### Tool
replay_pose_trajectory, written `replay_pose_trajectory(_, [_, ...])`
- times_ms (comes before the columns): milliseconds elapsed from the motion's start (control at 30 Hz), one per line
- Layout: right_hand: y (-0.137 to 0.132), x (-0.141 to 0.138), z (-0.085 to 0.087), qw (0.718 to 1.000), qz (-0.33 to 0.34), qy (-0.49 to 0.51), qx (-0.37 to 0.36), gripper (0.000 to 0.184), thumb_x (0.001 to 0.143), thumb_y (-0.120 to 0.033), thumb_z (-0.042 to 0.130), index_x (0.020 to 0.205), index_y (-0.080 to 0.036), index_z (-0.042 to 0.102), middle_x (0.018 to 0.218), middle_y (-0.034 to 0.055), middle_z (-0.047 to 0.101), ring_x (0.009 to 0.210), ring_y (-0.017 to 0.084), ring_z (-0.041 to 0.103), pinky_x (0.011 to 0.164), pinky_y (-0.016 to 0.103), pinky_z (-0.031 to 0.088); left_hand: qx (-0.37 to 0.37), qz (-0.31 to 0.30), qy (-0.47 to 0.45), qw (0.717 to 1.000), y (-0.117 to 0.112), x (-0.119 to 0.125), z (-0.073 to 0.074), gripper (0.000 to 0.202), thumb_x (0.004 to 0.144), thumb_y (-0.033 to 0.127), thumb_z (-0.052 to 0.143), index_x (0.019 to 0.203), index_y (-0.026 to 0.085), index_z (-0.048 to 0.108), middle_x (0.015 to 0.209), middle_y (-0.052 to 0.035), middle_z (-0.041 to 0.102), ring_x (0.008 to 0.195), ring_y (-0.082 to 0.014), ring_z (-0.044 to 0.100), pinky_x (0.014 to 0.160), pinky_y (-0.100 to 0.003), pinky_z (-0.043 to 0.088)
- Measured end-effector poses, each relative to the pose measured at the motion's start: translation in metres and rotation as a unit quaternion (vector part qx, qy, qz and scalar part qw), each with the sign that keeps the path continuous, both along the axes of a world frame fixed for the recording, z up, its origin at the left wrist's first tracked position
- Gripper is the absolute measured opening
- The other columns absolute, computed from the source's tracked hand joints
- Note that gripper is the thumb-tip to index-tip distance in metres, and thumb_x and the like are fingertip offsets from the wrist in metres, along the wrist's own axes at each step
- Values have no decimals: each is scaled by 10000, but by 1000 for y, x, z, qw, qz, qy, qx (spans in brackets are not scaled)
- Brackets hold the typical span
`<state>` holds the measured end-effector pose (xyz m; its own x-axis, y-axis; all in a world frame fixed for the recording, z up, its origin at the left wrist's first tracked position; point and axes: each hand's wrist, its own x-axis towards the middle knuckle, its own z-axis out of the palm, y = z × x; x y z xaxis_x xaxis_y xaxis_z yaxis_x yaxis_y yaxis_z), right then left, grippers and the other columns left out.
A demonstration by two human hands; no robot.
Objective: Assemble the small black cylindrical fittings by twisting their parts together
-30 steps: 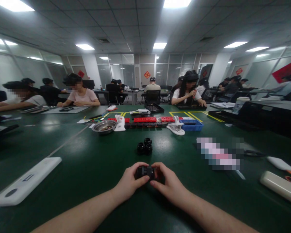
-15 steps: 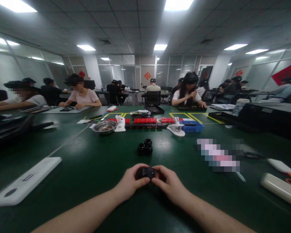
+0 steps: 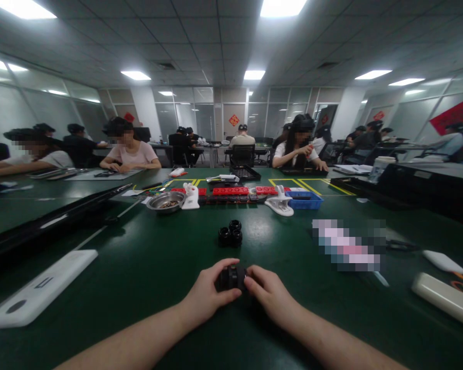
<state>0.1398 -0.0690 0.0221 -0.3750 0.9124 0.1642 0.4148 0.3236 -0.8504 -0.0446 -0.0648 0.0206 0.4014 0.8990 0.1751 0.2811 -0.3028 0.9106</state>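
My left hand (image 3: 207, 289) is closed round a small black ridged cylindrical part (image 3: 231, 278), thumb below and fingers above. At the part's right end my right hand (image 3: 266, 289) grips with thumb and fingertips. The fingers partly cover the part, so its exact kind is unclear. Just beyond my hands, three glossy black round pieces (image 3: 230, 234) stand close together on the green table (image 3: 170, 246).
A metal bowl (image 3: 166, 202) of small parts, white clamps (image 3: 280, 200), red strips (image 3: 230, 190) and a blue tray (image 3: 304, 200) line the table's middle. A white device (image 3: 42, 288) and a long black panel (image 3: 57, 221) lie left; a beige bar (image 3: 445, 298) is right.
My right fingers have shifted on the part's right end, and more of the part shows between my hands. At the left, the long black panel has swung out further over the table.
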Motion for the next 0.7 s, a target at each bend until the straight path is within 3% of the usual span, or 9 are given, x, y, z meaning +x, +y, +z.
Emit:
replay_pose_trajectory(33, [-2,0,1,1000,-3,4,12,109,782,-272,533,822,-172,515,706,-4,513,645,146,481,591,254,377,-19,-3,-23,1000,2,0,-2,479,692,339,650,1125,185,513,1061,-69,590,973,-242,543,847,-344,414])
replay_pose_trajectory(100, [-5,-1,3,1000,-6,7,30,297,712,-196,612,983,-185,491,823,12,536,732,160,507,657,264,401,-68,-13,-74,995,8,0,-7,460,691,410,639,1063,160,534,1012,-79,597,942,-252,554,799,-347,439])
replay_pose_trajectory(167, [-6,-1,3,999,-15,-2,37,395,685,-185,643,1040,-203,470,869,16,536,764,165,514,679,269,405,-121,-16,-105,987,11,0,-10,471,674,443,645,1024,148,534,969,-80,595,880,-245,572,722,-331,466])
replay_pose_trajectory(233, [-5,0,2,999,-37,-4,30,364,723,-241,619,1048,-207,458,831,6,531,726,159,510,649,265,402,-149,-8,-118,982,13,0,-10,472,680,439,642,1033,152,515,965,-75,585,817,-227,588,675,-321,475])
replay_pose_trajectory(333, [0,1,0,999,-43,3,-1,194,842,-367,453,868,-184,510,695,-12,513,645,144,492,597,255,384,-112,5,-105,988,9,0,-6,431,688,363,653,1046,170,509,1009,-68,571,878,-226,579,749,-331,464])
replay_pose_trajectory(400, [2,1,0,999,-22,1,-23,356,884,-409,336,673,-174,500,589,-20,486,577,130,474,561,246,368,-64,2,-69,996,5,1,-3,431,668,296,677,1051,180,517,1025,-62,573,949,-234,553,818,-334,436])
replay_pose_trajectory(467, [2,1,1,1000,-8,1,-28,413,882,-422,326,579,-174,460,532,-28,457,533,120,455,533,237,352,-30,-1,-43,999,2,1,-1,449,661,267,681,1068,188,512,1030,-59,577,967,-235,543,844,-334,419])
replay_pose_trajectory(700, [-1,0,3,1000,-19,0,19,192,792,-347,517,758,-165,567,667,-1,556,616,142,495,560,235,365,-22,1,-74,997,2,2,0,441,698,306,640,1091,188,476,1064,-69,574,1006,-238,534,863,-330,415])
